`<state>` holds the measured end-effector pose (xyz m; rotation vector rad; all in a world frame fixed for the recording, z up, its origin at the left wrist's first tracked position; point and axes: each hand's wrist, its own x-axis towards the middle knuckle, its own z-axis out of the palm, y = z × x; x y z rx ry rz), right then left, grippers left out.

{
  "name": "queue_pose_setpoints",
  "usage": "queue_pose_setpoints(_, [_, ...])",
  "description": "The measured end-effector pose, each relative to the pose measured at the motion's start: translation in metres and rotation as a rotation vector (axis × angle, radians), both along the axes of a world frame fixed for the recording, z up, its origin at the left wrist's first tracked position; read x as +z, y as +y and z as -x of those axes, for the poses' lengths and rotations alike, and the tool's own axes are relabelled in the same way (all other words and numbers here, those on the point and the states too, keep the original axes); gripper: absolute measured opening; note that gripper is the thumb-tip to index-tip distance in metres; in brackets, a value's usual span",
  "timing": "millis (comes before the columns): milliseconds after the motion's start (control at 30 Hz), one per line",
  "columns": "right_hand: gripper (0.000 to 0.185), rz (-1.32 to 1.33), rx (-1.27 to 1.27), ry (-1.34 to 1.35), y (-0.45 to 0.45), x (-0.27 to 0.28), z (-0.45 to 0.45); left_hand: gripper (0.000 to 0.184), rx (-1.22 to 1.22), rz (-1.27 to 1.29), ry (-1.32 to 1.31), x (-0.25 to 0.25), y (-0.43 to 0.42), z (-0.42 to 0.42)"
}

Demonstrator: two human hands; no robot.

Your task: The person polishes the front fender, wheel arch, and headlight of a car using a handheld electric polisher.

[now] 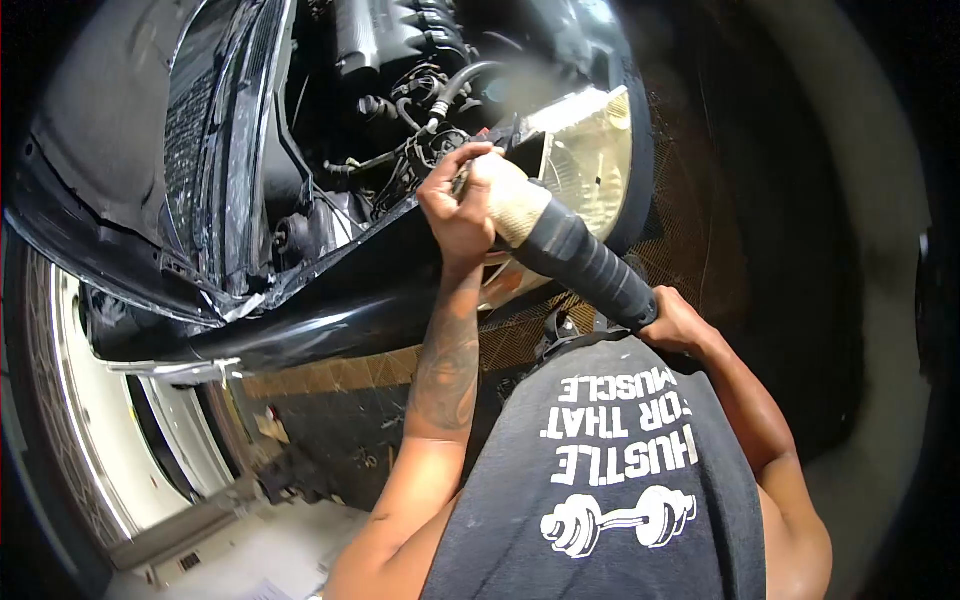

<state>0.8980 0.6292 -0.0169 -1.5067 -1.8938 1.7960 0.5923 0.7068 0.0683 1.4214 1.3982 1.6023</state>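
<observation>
A long tool with a ribbed black body (585,262) and a beige cloth-like cover (518,205) on its front end lies slanted between my hands; it looks like a power polisher. My left hand (462,205) is closed at the covered end, fingers curled, partly hiding what they grip. Around the rear end of the black body my right hand (678,320) is wrapped. Beside the covered end is a car's headlight (590,165), its lens yellowish. The tool's working face is hidden from view.
The black car's engine bay (400,110) is open, with hoses and wiring near my left hand. A glossy black fender (320,325) runs below it. Patterned dark flooring (690,230) lies to the right. A white vehicle (150,430) stands at the lower left.
</observation>
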Motion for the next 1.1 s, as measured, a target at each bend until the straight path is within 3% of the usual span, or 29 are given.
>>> queue_pose_setpoints(233, [0.035, -0.068, -0.004, -0.055, -0.063, 0.011, 0.048, 0.028, -0.085, 0.024, 0.027, 0.019, -0.042, 0.041])
queue_pose_setpoints(367, [0.036, -0.079, 0.018, 0.023, -0.085, 0.022, 0.069, 0.029, -0.066, -0.048, 0.102, 0.026, -0.065, 0.070])
queue_pose_setpoints(467, [0.038, -0.037, 0.012, 0.082, -0.099, 0.045, 0.083, 0.029, -0.047, -0.018, -0.003, 0.033, -0.082, 0.089])
queue_pose_setpoints(533, [0.045, -0.042, -0.027, 0.283, -0.108, 0.042, 0.089, 0.031, -0.044, -0.020, 0.012, 0.030, -0.083, 0.112])
queue_pose_setpoints(600, [0.052, -0.103, -0.007, 0.285, -0.114, 0.033, 0.094, 0.032, -0.070, -0.004, -0.039, 0.036, -0.085, 0.117])
queue_pose_setpoints(733, [0.047, -0.169, -0.119, 0.356, -0.120, 0.034, 0.096, 0.033, -0.106, 0.008, -0.083, 0.033, -0.074, 0.104])
queue_pose_setpoints(800, [0.038, -0.101, -0.151, 0.113, -0.115, 0.056, 0.089, 0.032, -0.143, 0.016, -0.070, 0.028, -0.060, 0.091])
queue_pose_setpoints(833, [0.031, -0.111, -0.205, 0.130, -0.115, 0.041, 0.086, 0.030, -0.148, 0.022, -0.120, 0.025, -0.054, 0.081])
queue_pose_setpoints(933, [0.036, -0.047, -0.204, -0.014, -0.099, 0.057, 0.070, 0.031, -0.206, -0.005, -0.046, 0.007, -0.022, 0.063])
queue_pose_setpoints(1100, [0.035, -0.119, -0.257, 0.023, -0.071, 0.012, 0.028, 0.030, -0.235, 0.007, -0.012, -0.007, 0.030, 0.013])
